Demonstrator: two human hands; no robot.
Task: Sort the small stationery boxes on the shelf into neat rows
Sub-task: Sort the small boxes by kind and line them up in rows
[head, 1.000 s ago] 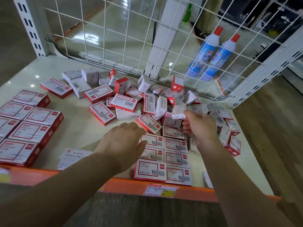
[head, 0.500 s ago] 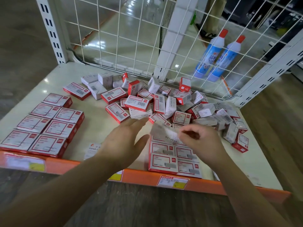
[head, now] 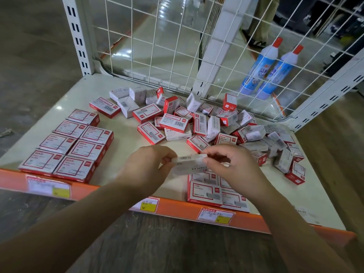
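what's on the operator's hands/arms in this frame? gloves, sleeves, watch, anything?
Nothing worn that shows. Left hand and right hand are bare: no gloves, no rings visible. Both forearms are bare to the frame's bottom edge, so no sleeve or cuff in view, and no watch, band or marking at either wrist. Fingernails look short and unpainted, though the picture is a bit soft.

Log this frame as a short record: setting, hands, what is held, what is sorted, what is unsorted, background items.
setting: white shelf with orange front edge, wire mesh back
hands: left hand and right hand share one box
held: staples box, raised above the shelf, barcode side up
sorted: large red boxes in two rows at left; small red boxes in rows under the hands
unsorted: jumbled pile toward the back and right
background: two blue bottles behind the mesh
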